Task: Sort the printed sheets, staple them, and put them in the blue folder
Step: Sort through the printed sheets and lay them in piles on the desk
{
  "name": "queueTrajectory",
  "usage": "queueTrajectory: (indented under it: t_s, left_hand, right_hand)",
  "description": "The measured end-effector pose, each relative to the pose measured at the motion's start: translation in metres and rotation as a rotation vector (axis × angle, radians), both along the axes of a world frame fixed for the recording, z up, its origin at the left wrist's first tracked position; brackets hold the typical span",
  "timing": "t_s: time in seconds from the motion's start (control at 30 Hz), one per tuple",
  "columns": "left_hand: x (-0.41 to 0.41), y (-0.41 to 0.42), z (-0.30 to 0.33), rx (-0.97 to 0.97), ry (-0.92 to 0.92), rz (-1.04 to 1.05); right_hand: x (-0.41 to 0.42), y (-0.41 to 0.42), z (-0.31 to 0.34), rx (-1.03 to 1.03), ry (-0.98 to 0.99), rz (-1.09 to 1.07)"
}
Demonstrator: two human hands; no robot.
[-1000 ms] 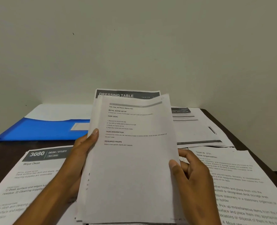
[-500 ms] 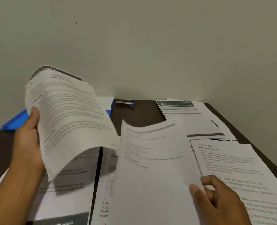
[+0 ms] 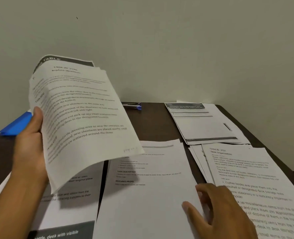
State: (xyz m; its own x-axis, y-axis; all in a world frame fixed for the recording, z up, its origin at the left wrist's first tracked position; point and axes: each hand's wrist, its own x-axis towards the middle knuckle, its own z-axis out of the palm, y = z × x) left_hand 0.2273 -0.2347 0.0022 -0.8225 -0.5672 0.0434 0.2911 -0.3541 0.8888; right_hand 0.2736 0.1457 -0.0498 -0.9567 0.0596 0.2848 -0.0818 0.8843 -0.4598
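Sorting step, mid-way: remaining sheaf (image 3: 77,118), held by both hands a second ago, now lifted in left hand (image 3: 31,140), thumb pinching its edge. Top sheet (image 3: 151,187) newly laid on desk (image 3: 149,121) under right hand (image 3: 220,209), fingers relaxed. Blue folder (image 3: 15,125) far left; stapler (image 3: 132,106) behind, both unused yet.

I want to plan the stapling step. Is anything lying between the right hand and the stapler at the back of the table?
Yes. The right hand rests near the front on a printed sheet, and that sheet covers the table between it and the stapler. Beyond the sheet's far edge, only bare dark table shows.
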Motion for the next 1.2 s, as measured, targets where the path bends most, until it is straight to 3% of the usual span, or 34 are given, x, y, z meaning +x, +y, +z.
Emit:
queueTrajectory:
  t_s: [0.13, 0.2, 0.27, 0.33, 0.47, 0.6, 0.7, 1.2]
  left_hand:
    - [-0.002, 0.034, 0.011, 0.253, 0.054, -0.363]
    - [-0.005, 0.04, 0.008, 0.317, -0.015, -0.442]
    - [-0.011, 0.048, 0.001, 0.314, -0.057, -0.506]
    - [-0.015, 0.062, -0.002, 0.24, -0.108, -0.519]
    - [-0.017, 0.083, -0.002, -0.041, -0.195, -0.487]
    - [-0.013, 0.097, -0.002, -0.28, -0.226, -0.492]
    - [-0.013, 0.098, -0.003, -0.277, -0.212, -0.488]
    - [-0.02, 0.097, -0.007, -0.242, -0.2, -0.431]
  right_hand:
    - [0.004, 0.0, -0.002, -0.09, 0.167, 0.056]
    - [0.005, -0.007, 0.012, -0.342, 0.215, 0.119]
    - [-0.003, -0.017, 0.02, -0.764, -0.013, 0.195]
    - [-0.012, -0.026, 0.033, -0.915, -0.178, 0.259]
    - [-0.018, -0.041, 0.048, -0.914, -0.236, 0.301]
    - [-0.023, -0.046, 0.042, -0.848, -0.173, 0.184]
    - [-0.027, -0.043, 0.035, -0.756, -0.143, 0.152]
    - [-0.027, -0.033, 0.026, -0.697, -0.127, 0.137]
